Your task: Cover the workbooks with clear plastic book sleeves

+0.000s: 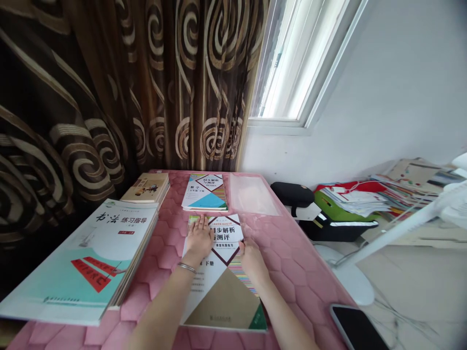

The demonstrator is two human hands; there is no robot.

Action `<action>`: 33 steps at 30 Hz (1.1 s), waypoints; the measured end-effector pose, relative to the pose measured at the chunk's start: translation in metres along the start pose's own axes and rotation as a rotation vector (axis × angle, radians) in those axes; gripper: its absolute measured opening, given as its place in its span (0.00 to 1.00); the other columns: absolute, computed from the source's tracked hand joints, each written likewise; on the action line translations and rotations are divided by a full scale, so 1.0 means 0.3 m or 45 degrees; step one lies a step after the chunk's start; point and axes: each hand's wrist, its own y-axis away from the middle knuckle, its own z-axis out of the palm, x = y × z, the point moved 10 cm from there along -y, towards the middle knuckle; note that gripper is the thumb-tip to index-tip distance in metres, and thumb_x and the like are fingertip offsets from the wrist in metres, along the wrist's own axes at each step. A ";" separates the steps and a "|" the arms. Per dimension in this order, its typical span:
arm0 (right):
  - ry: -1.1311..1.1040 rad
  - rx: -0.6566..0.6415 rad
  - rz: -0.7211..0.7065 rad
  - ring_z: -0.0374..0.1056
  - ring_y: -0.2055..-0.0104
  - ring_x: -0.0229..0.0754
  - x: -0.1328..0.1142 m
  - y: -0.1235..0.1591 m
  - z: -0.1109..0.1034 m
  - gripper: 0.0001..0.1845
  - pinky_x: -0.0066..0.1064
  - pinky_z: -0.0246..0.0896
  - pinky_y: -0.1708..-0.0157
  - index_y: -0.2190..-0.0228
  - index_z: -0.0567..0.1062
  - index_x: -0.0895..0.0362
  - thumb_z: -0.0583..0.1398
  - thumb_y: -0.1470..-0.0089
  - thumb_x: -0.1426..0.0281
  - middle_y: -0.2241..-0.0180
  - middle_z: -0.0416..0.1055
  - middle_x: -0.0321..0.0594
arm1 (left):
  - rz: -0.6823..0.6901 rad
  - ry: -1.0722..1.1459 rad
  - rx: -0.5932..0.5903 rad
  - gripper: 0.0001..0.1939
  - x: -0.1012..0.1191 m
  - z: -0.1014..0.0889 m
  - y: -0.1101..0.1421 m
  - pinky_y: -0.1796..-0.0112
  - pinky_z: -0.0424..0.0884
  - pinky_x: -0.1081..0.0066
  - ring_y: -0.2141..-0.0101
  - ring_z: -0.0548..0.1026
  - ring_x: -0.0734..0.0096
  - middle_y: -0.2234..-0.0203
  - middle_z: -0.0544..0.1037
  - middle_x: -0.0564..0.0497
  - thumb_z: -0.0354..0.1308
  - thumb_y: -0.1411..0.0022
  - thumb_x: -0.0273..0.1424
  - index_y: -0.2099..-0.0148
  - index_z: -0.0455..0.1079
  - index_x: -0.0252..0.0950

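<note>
A workbook with a white, brown and green cover (223,287) lies flat on the pink quilted surface (284,262) in front of me. My left hand (199,238), a bracelet on its wrist, rests flat on the book's upper left with fingers stretched out. My right hand (251,260) lies on the book's right edge, fingers curled over the striped margin. A second, similar workbook (205,192) with a teal corner sits just beyond.
A stack of large teal-and-white books (87,257) lies at the left, smaller brown books (148,187) behind it. A clear plastic sleeve (252,194) lies far right. A dark phone (359,328) sits at the near right corner. Piled papers (379,197) and a white fan stand (397,226) are beyond the edge.
</note>
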 end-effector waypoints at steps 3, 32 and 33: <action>0.000 0.004 0.023 0.73 0.56 0.48 0.008 0.001 0.003 0.21 0.32 0.61 0.58 0.55 0.74 0.61 0.45 0.35 0.67 0.63 0.77 0.52 | 0.049 -0.017 0.010 0.29 -0.039 -0.028 0.041 0.36 0.49 0.59 0.35 0.54 0.59 0.35 0.56 0.39 0.41 0.32 0.35 0.33 0.54 0.27; 0.333 -0.043 0.117 0.75 0.60 0.51 -0.034 0.039 -0.032 0.22 0.35 0.64 0.65 0.55 0.72 0.61 0.43 0.34 0.64 0.60 0.76 0.55 | -0.253 -0.423 0.113 0.24 -0.085 -0.119 0.377 0.55 0.73 0.60 0.49 0.72 0.51 0.46 0.71 0.29 0.41 0.36 0.22 0.42 0.67 0.24; 0.373 -0.060 0.123 0.75 0.61 0.52 -0.038 0.041 -0.032 0.22 0.36 0.65 0.66 0.55 0.72 0.62 0.43 0.34 0.64 0.61 0.76 0.56 | -0.283 -0.445 0.105 0.23 -0.085 -0.134 0.352 0.59 0.74 0.62 0.53 0.74 0.53 0.51 0.73 0.30 0.40 0.37 0.20 0.44 0.69 0.25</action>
